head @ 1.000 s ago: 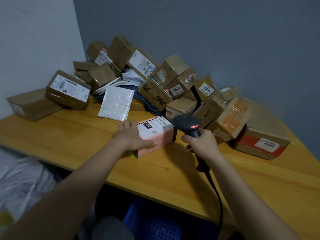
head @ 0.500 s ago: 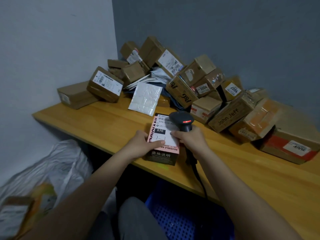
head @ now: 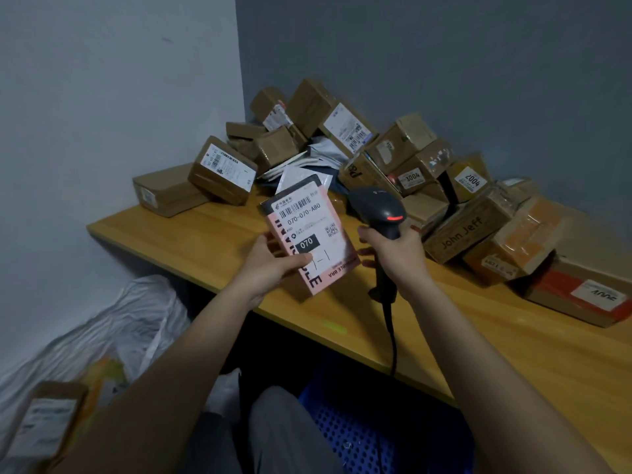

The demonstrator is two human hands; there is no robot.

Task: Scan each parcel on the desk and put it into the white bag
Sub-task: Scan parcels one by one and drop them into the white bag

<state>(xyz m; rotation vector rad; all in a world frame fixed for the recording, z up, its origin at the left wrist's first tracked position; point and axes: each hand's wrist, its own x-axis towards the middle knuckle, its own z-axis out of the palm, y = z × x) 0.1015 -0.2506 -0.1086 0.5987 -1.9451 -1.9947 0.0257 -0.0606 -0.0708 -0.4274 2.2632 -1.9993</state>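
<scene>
My left hand (head: 270, 265) grips a pink parcel box (head: 309, 234) by its lower left edge and holds it tilted above the wooden desk (head: 212, 241), white shipping label facing me. My right hand (head: 396, 254) grips the handle of a black barcode scanner (head: 378, 208), whose head sits just right of the box with a red light lit. Its cable (head: 390, 333) hangs over the desk's front edge. The white bag (head: 113, 336) lies on the floor at lower left, with a brown parcel (head: 44, 419) and a yellow one inside.
A pile of brown cardboard parcels (head: 403, 165) fills the back of the desk against the grey wall, running right to a red-banded box (head: 578, 295). Two flat boxes (head: 191, 183) lie at the back left. A blue crate (head: 359, 436) stands under the desk by my knee.
My left hand has lifted the pink box off the desk and tilted its label toward me. The scanner has risen beside it. My view has swung left, showing more of the white bag.
</scene>
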